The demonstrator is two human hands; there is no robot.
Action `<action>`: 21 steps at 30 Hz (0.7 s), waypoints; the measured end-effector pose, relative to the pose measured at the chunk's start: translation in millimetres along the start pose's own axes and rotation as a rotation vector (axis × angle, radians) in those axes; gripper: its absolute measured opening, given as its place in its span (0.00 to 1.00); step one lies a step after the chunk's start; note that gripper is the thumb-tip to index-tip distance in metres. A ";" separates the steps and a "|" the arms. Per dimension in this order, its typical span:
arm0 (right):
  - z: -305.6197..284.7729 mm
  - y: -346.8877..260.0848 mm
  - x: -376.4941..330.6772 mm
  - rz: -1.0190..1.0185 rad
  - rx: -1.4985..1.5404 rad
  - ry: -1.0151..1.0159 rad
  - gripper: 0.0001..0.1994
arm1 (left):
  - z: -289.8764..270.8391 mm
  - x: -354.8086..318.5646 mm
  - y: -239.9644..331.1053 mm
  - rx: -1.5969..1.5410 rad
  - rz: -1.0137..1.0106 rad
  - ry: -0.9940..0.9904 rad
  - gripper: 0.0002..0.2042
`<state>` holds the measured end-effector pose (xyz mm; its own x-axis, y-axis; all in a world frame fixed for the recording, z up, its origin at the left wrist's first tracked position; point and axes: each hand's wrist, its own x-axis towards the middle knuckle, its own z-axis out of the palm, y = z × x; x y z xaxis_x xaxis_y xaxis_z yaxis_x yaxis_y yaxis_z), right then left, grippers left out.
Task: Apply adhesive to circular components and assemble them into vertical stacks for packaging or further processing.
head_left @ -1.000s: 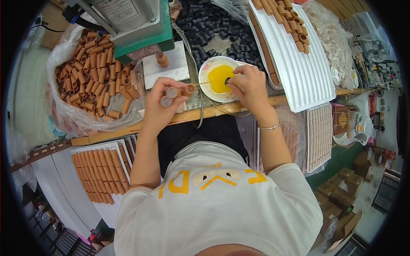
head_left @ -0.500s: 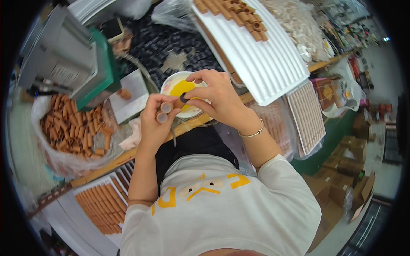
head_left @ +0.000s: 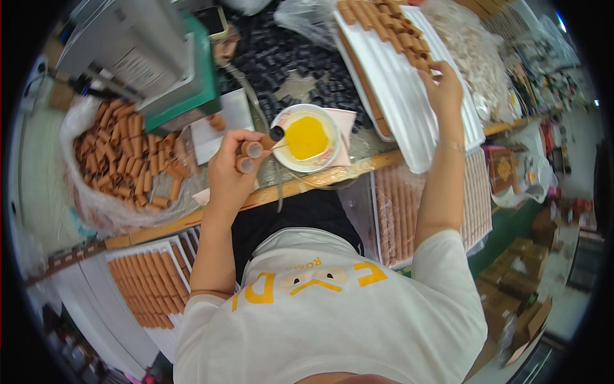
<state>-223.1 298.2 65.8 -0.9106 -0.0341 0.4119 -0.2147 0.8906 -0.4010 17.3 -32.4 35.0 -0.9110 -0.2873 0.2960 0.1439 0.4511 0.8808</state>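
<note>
My left hand (head_left: 229, 174) is closed around three short brown tubes (head_left: 253, 150). Two show pale round ends, and a third has a black cap (head_left: 276, 133) at its tip. That cap is at the left rim of a white bowl (head_left: 334, 121) with yellow liquid (head_left: 307, 137) inside; a thin stick leans on the bowl's edge. Farther right, my right hand (head_left: 444, 89) reaches over a white ribbed tray (head_left: 409, 115). Its thumb and fingers close on a brown tube (head_left: 420, 63) at the near end of a pile of tubes; the grip is partly hidden.
Loose black caps (head_left: 288, 45) cover the back of the bench. At left, a plastic-lined container (head_left: 70, 137) holds brown tubes beside a green-and-grey machine (head_left: 192, 96). Trays of tubes (head_left: 150, 288) lie at lower left, others at right. Cardboard boxes (head_left: 511, 275) stand on the floor.
My right hand has left the black cap beside my left hand and moved up and right to the tubes on the ribbed tray. My left hand still holds its tubes. The view has shifted.
</note>
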 end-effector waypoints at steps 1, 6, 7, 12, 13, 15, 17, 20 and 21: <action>-10.2 -30.9 -17.4 -0.073 0.168 -0.047 0.10 | -5.7 -2.7 -4.0 0.031 -0.024 0.004 0.12; -6.3 -155.4 -106.9 -0.580 0.618 -0.432 0.13 | -25.5 -4.5 -2.4 0.215 0.009 -0.077 0.11; 1.4 -163.5 -116.1 -0.703 0.478 -0.386 0.13 | -28.1 -4.2 -0.5 0.222 0.005 -0.074 0.11; 26.2 -192.7 -129.5 -0.812 0.424 -0.441 0.17 | -49.5 -7.3 3.5 0.420 0.239 -0.085 0.11; 28.3 -198.0 -132.2 -0.821 0.432 -0.446 0.17 | -54.5 -7.5 3.1 0.422 0.304 -0.073 0.12; 31.5 -205.6 -140.9 -0.857 0.388 -0.393 0.15 | -60.6 -8.7 1.4 0.469 0.297 -0.088 0.13; 34.0 -209.9 -146.8 -0.877 0.363 -0.405 0.13 | -63.7 -10.7 1.9 0.510 0.292 -0.107 0.13; 36.1 -216.8 -153.0 -0.918 0.283 -0.434 0.21 | -65.0 -12.6 1.4 0.522 0.309 -0.178 0.16; 40.4 -218.4 -153.4 -0.906 0.261 -0.437 0.19 | -66.1 -11.8 -4.7 0.405 0.291 -0.143 0.16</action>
<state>-50.8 90.6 57.1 -0.4077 -0.8495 0.3350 -0.9046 0.3255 -0.2753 53.0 -86.9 51.8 -0.9033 0.0041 0.4289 0.2635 0.7943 0.5474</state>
